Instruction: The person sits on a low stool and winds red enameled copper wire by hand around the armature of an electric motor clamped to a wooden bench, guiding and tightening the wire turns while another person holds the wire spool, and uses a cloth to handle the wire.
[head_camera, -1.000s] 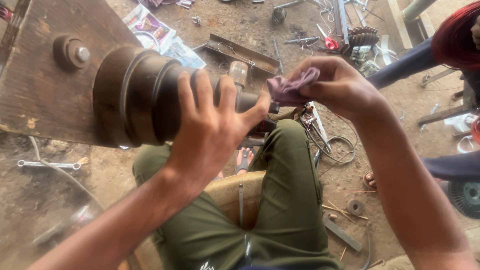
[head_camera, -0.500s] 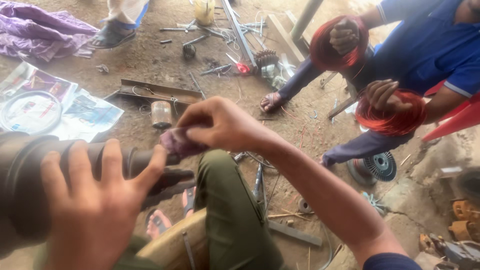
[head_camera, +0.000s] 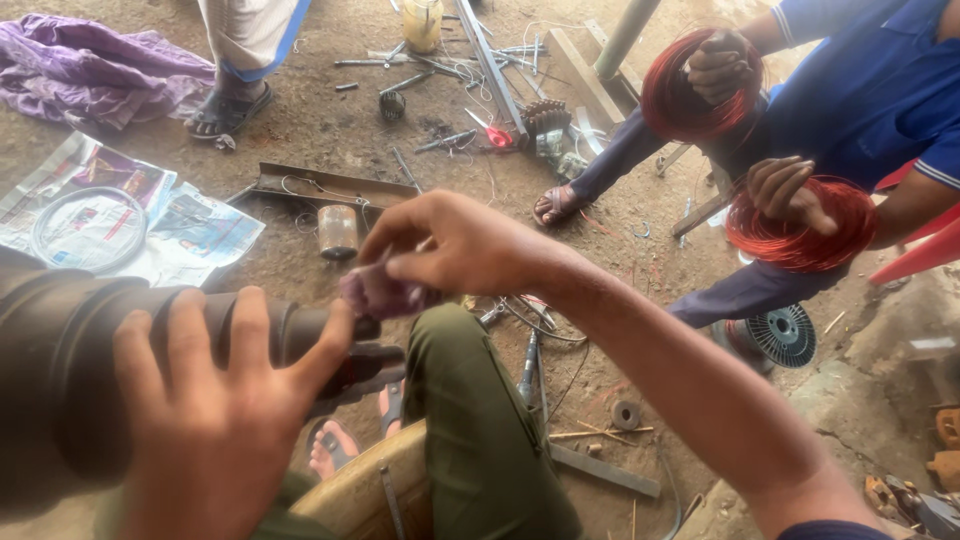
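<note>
A dark, stepped metal shaft (head_camera: 70, 370) lies across my lap, thick at the left and tapering to the right. My left hand (head_camera: 215, 420) rests over its middle with fingers spread along the metal. My right hand (head_camera: 450, 250) pinches a small purple rag (head_camera: 375, 292) against the narrow end of the shaft. My legs in olive trousers (head_camera: 480, 440) are below, on a wooden seat (head_camera: 360, 490).
A person in blue at the right holds two coils of red wire (head_camera: 690, 95) (head_camera: 800, 225). Another person's sandalled foot (head_camera: 225, 110) is at the top. Newspaper with a ring (head_camera: 85, 225), a purple cloth (head_camera: 90, 70), scattered tools (head_camera: 480, 60) and a finned wheel (head_camera: 780, 335) lie on the dirt floor.
The view has swung right and up, away from the wooden block. The shaft now sits at the lower left. My right hand with the rag stays at the narrow end.
</note>
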